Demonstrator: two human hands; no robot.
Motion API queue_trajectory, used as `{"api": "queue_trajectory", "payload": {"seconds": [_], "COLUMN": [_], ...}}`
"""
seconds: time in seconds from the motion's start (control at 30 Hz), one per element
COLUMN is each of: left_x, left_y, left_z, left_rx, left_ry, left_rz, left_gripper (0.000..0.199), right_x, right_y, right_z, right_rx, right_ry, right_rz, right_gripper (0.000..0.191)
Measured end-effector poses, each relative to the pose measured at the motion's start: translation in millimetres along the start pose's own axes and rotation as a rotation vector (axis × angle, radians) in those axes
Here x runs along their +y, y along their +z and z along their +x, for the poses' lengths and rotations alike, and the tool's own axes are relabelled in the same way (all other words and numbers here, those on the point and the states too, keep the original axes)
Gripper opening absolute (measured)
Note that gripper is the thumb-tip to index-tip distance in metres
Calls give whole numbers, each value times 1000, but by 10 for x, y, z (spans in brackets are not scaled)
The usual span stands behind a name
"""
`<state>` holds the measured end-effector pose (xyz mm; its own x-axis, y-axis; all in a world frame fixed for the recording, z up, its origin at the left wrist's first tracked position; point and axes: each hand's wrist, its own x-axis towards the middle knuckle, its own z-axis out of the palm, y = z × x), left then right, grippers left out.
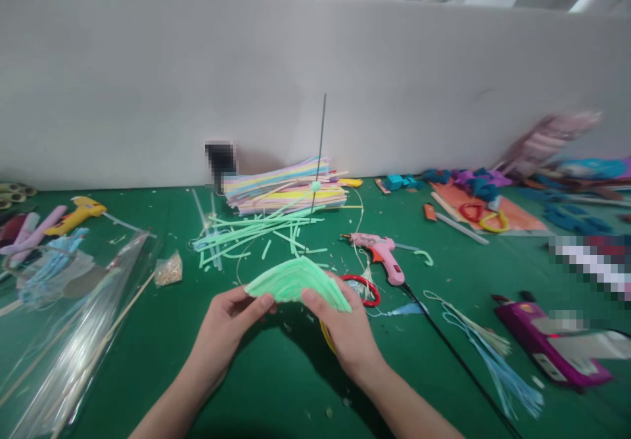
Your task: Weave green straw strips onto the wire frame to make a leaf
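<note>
Pinching the left end of a curved green piece (290, 278) at the lower centre of the frame, the left hand (224, 324) shares it with the right hand (346, 334), closed on its right part with thumb in front, while green strips (251, 231) and a pink glue gun (387, 248) lie higher up.

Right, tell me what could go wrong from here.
The left hand and right hand hold the light-green, streaked, fan-shaped piece by its two sides, so uneven pressure might bend it out of shape. The pink glue gun with an orange trigger lies beyond the right hand; if it is hot, a careless reach could burn the skin. The red oval loop handle sits close beside that hand and could get knocked.
</note>
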<state>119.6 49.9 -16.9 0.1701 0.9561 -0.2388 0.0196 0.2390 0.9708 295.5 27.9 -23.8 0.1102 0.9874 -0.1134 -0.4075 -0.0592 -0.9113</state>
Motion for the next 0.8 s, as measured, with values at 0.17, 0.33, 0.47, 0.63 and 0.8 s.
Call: {"api": "queue_trajectory", "payload": {"seconds": [0.17, 0.33, 0.47, 0.63, 0.8], "left_x": [50, 22, 29, -32, -68], "left_y": [-162, -204, -150, 15, 87], "left_z": [64, 75, 58, -8, -33], "left_rx": [61, 36, 71, -12, 71], "left_ry": [70, 117, 146, 86, 125], "left_rz": [-10, 1, 74, 88, 96], "left_gripper": [25, 23, 26, 34, 39], "right_x": [-155, -168, -125, -47, -24], "right_y": [-203, -169, -122, -88, -75], "right_z": [126, 117, 99, 60, 39], "right_rx": [-54, -85, -26, -78, -85], "right_ry": [-26, 10, -25, 34, 59], "right_rz": [7, -157, -147, -134, -215], "right_gripper": [33, 23, 21, 24, 22]}}
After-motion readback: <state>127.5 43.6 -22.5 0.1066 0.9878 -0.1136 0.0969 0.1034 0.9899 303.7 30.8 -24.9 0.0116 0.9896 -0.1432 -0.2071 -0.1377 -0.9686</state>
